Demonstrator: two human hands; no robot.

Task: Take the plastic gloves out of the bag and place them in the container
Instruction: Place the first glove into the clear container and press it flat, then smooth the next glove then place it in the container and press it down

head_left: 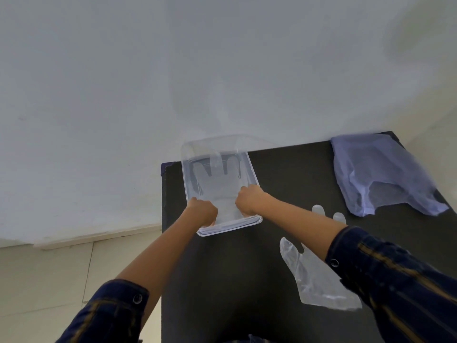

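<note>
Black worktop (284, 174) stands against a pale wall (123, 82). A clear plastic container (249, 169) sits at its far left corner, the far rim reaching past the worktop edge against the wall.

Inside the container lies one clear plastic glove (217, 184), flat, fingers pointing away from the person. Left hand (201, 211) is curled into a loose fist at the near left of the container, fingers closed over the glove's cuff edge. Right hand (248, 199) is likewise curled at the near right side, knuckles up, pressing on or gripping the glove's cuff (exact fingertip contact cannot be told, as the fingers are folded under).

A second clear glove (311, 276) lies flat on the worktop to the near right, well apart from the container, partly crossed by the right forearm; two of its fingertips show beyond the arm. The pale lilac plastic bag (380, 174) lies crumpled at the far right corner, its edge hanging over the worktop side.

Both sleeves (395, 268) are dark blue with buttoned cuffs, pushed up the forearms.
</note>
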